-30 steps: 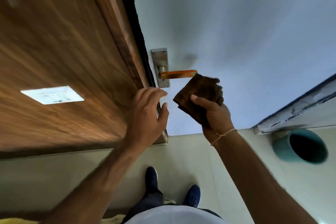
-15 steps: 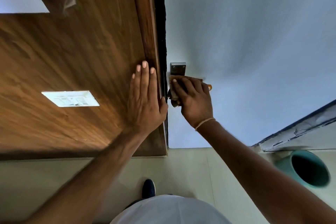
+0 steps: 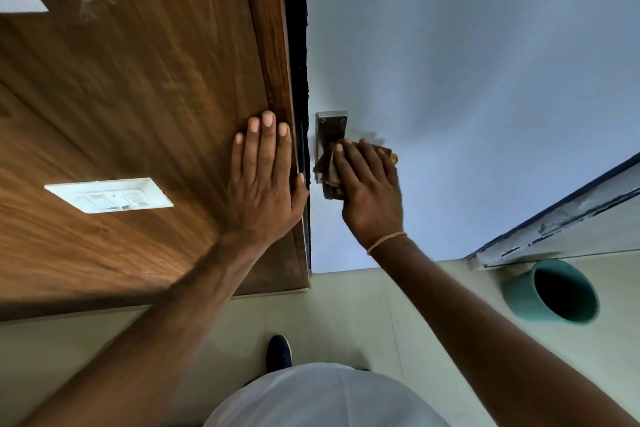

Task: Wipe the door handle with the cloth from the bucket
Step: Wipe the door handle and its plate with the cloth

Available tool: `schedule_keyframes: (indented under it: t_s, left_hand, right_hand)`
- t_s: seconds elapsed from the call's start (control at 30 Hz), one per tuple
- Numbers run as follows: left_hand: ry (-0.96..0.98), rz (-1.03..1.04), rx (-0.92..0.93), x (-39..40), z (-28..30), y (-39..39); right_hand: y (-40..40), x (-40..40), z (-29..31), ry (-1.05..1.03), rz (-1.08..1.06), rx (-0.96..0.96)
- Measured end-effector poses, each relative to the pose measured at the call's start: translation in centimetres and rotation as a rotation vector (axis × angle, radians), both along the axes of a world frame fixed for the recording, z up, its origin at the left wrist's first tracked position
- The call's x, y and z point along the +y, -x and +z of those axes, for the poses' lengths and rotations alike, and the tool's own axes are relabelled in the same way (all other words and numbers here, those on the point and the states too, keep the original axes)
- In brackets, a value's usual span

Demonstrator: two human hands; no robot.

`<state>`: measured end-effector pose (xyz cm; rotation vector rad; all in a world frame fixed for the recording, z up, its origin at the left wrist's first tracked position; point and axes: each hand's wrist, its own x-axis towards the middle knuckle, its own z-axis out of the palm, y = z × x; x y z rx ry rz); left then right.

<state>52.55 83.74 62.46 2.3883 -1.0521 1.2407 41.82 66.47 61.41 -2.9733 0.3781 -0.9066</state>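
Note:
The door handle has a steel backplate [image 3: 330,125] on the pale blue door [image 3: 467,80]. Its orange lever is mostly covered; only the tip [image 3: 394,159] shows. My right hand [image 3: 372,194] presses a brown cloth [image 3: 327,172] over the lever, fingers wrapped around it. My left hand [image 3: 265,180] lies flat, fingers spread, on the wooden panel [image 3: 138,97] by the door's edge, holding nothing. The teal bucket [image 3: 550,291] stands on the floor at the lower right.
A white switch plate [image 3: 109,195] is set in the wooden panel to the left. A dark gap [image 3: 294,28] runs between panel and door. My shoe [image 3: 278,352] stands on the pale tiled floor [image 3: 346,315]. A blue-edged ledge [image 3: 561,218] runs behind the bucket.
My right hand brought the cloth up from below the lever and closed it over the handle. My left hand went from hovering to flat on the wooden panel.

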Motion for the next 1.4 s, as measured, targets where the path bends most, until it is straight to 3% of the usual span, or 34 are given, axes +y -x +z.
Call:
schedule_keyframes:
  t_s: [0.17, 0.37, 0.57, 0.8, 1.0, 1.2, 1.4]
  left_hand:
    - [0.009, -0.002, -0.014, 0.0, -0.3, -0.3]
    - [0.044, -0.012, -0.026, -0.2, -0.8, -0.5]
    - [0.044, -0.017, -0.013, -0.6, -0.7, -0.4]
    - [0.05, -0.042, 0.02, -0.4, -0.6, -0.3]
    - [0.027, -0.033, 0.039, -0.1, -0.7, -0.2]
    - [0.022, -0.037, 0.047, -0.1, -0.6, -0.2]
    - [0.002, -0.03, 0.036, 0.0, -0.5, -0.3]
  right_hand:
    - [1.5, -3.0, -0.2, 0.032, -0.176, -0.042]
    - [-0.7, 1.4, 0.1, 0.039, -0.003, -0.014]
    - [1.2, -3.3, 0.2, -0.049, -0.226, -0.046]
    - [0.0, 0.3, 0.2, -0.025, -0.058, 0.05]
    - [1.4, -2.3, 0.4, -0.12, -0.272, 0.043]
    - [-0.1, 1.3, 0.5, -0.077, -0.1, 0.087]
    - [2.0, -3.6, -0.2, -0.216, -0.31, 0.031]
